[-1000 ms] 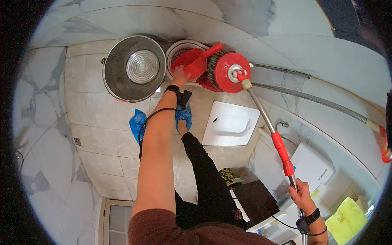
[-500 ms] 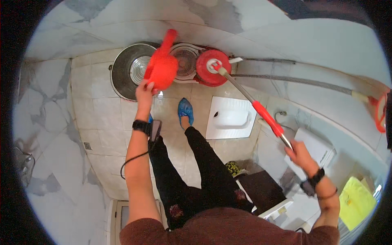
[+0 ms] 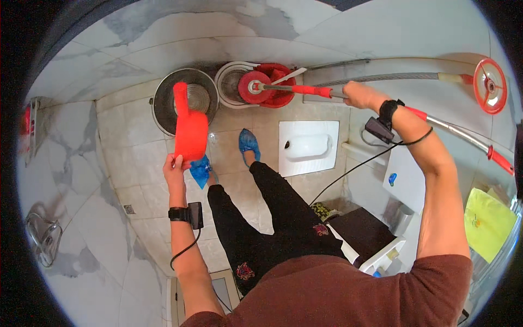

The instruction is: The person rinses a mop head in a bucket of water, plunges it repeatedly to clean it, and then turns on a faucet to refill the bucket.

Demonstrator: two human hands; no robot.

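My left hand (image 3: 175,167) grips the near rim of a red plastic water scoop (image 3: 191,136), whose handle points away from me beside the round metal tub (image 3: 158,111). Farther right, my right hand (image 3: 362,96) is closed around the metal pole of a mop (image 3: 311,90) with red grips. The pole runs almost sideways, its other end reaching toward the right wall. The mop's round red head (image 3: 254,87) is over the spinner side of a red and white mop bucket (image 3: 283,99). Whether the head touches the basket, I cannot tell.
A white squat toilet (image 3: 309,147) is set in the tiled floor, right of my feet in blue shoe covers. Another pole with a round red-rimmed end (image 3: 490,86) leans along the right wall. A yellow cloth (image 3: 489,224) hangs at far right; a dark-topped bin (image 3: 361,234) stands nearer.
The scoop in my left hand has moved left and nearer me. My right hand has moved forward and left; the pole lies flatter, and the mop head has shifted left toward the spinner.
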